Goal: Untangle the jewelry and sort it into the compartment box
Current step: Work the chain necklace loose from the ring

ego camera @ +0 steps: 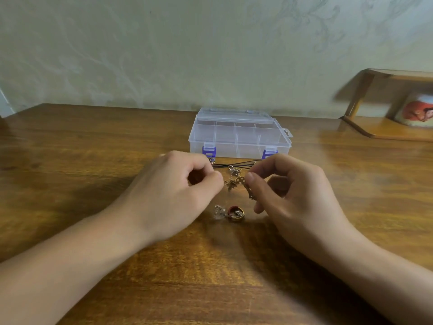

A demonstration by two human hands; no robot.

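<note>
A tangle of gold chain and charms [234,180] hangs between my two hands above the wooden table [93,148]. My left hand [173,195] pinches its left side with curled fingers. My right hand [293,193] pinches the right side, a gold piece held between thumb and forefinger. Black cords [236,164] stretch across behind the tangle. On the table below lie a small silver chain [218,211] and a red and gold ring piece [235,213]. The clear compartment box [239,134] with purple latches stands shut just beyond my hands.
A wooden shelf [386,127] stands at the back right with a round picture object [417,111] under it. A pale wall runs along the table's far edge.
</note>
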